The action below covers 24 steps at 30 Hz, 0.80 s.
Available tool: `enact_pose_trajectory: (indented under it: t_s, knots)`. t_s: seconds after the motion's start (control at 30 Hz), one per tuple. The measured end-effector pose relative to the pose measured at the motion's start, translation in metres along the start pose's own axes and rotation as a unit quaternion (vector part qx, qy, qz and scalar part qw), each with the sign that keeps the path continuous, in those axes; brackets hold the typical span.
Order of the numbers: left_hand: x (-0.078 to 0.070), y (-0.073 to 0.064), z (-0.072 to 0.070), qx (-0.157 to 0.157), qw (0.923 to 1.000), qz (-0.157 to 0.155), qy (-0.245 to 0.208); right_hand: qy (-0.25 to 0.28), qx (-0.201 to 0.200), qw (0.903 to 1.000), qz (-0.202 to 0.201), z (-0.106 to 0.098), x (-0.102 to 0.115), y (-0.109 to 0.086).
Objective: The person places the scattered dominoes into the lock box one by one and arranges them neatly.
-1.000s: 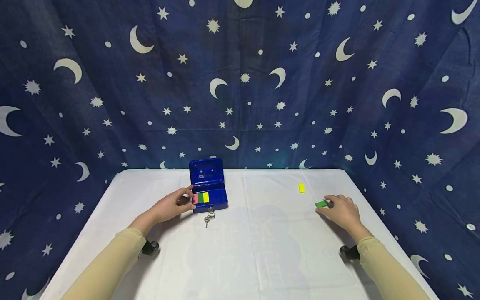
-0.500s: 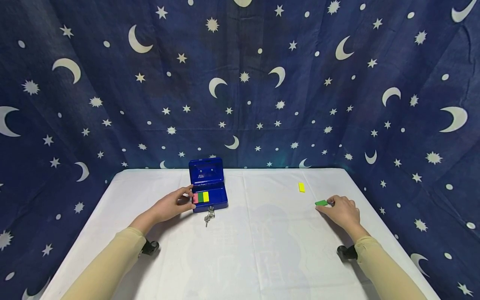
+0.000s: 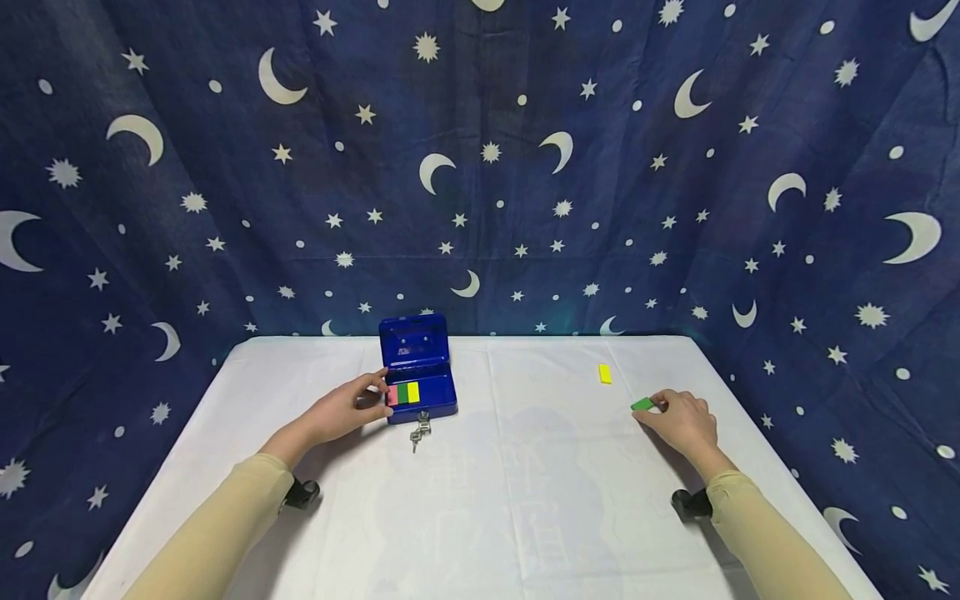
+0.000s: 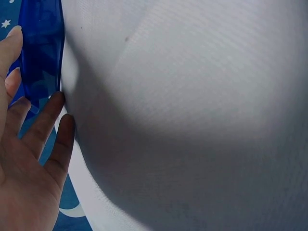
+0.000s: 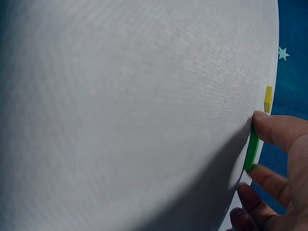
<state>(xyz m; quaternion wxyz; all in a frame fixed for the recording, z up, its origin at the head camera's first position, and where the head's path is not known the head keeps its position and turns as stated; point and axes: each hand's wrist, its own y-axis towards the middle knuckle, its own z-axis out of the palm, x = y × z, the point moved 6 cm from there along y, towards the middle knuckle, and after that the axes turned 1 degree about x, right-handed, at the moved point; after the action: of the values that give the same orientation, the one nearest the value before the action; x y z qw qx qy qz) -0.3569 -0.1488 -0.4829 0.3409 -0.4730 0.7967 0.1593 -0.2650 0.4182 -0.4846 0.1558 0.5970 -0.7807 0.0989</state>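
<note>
In the head view a blue cash box point(image 3: 435, 387) stands with its lid raised at the back and keys point(image 3: 417, 437) hanging from its front lock. Side by side at its left end lie a pink block point(image 3: 392, 395), a green block point(image 3: 402, 393) and a yellow block point(image 3: 413, 392). My left hand point(image 3: 341, 408) holds the box's left end, thumb near the front corner and fingers farther back. On the right, my right hand point(image 3: 684, 423) pinches another flat green block point(image 5: 251, 150) between thumb and finger, low over the cloth.
A second yellow block point(image 3: 605, 374) lies on the white-clothed table point(image 3: 487, 517), beyond my right hand. A dark blue curtain point(image 3: 495, 175) with moons and stars encloses the table's back and sides. Black wrist cameras point(image 3: 303, 494) are worn on both wrists.
The green block in my right hand has turned slightly, and that hand and wrist have shifted a little left. My left hand and the box have stayed in place.
</note>
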Motion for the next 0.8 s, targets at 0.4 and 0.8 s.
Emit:
enact_pose_trajectory:
  t_s: [0.4, 0.8]
  knots:
    - [-0.001, 0.0, 0.0, 0.001, 1.0, 0.004, 0.001, 0.065, 0.049, 0.9967, -0.004, 0.005, -0.004, 0.004]
    - [-0.001, -0.001, 0.0, 0.003, 1.0, 0.003, -0.002, 0.109, 0.059, 0.9921, -0.019, 0.006, -0.015, 0.01]
